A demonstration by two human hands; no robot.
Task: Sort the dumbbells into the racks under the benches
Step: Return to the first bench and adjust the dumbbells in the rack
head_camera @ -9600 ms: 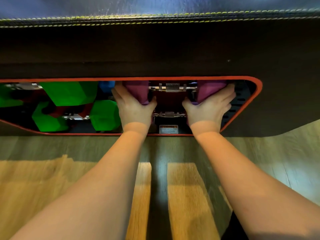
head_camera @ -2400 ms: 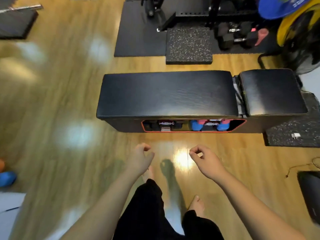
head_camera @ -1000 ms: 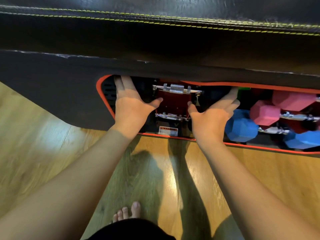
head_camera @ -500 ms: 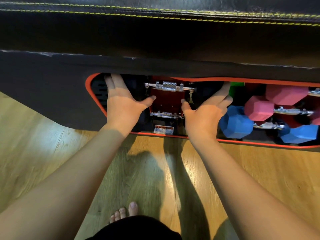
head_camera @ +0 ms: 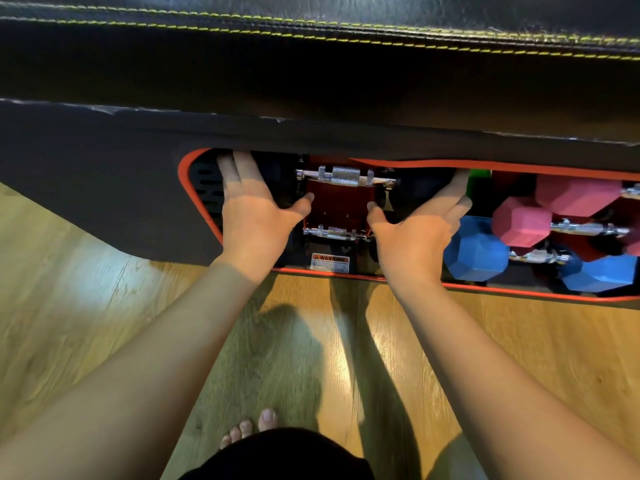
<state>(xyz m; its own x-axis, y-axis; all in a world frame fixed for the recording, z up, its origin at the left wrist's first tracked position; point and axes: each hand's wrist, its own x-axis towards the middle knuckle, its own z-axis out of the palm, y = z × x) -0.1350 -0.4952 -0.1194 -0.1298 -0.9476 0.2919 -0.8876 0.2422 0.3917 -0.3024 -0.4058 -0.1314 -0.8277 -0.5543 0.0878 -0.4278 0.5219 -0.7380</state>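
A black dumbbell with a chrome handle [head_camera: 331,233] lies low in the rack opening [head_camera: 194,161] under the black bench [head_camera: 311,74]. My left hand [head_camera: 254,216] lies over its left head and my right hand [head_camera: 414,233] over its right head. On both hands the fingers reach into the rack and the thumb sits on the head's inner side. The heads themselves are hidden by my hands. A second chrome handle [head_camera: 343,176] sits higher and further back. To the right, blue dumbbells [head_camera: 476,252] and pink dumbbells [head_camera: 521,221] rest in the same rack.
An orange rim frames the opening, with a warning label [head_camera: 329,262] on its lower edge. A green piece [head_camera: 479,178] shows behind my right fingers. Wooden floor [head_camera: 104,306] lies in front of the bench, with my bare toes [head_camera: 249,427] near the bottom.
Seconds ago I stood back from this bench with both hands free. Over the last second both hands keep the same pose on the black dumbbell's ends; only the view shifts slightly.
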